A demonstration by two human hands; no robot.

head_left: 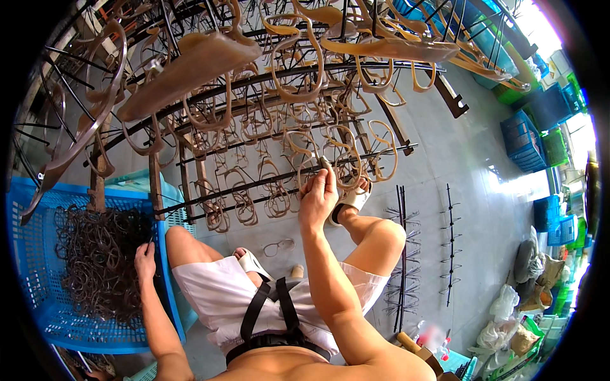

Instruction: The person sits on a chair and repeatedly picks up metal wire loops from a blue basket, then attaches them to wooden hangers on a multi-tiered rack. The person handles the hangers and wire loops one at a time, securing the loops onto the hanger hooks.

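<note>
At the rack (155, 184), your right hand (319, 195) pinches something small (325, 161). The frame (360, 164) looks light, breakable: hold its rim. Left hand (145, 261): can't tell its grip.

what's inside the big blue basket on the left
The blue basket holds a tangled heap of dark looped pieces, possibly glasses frames. The top layer covers whatever lies deeper.

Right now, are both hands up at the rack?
No, only the right hand is at the rack; the left hand is at the blue basket.
</note>
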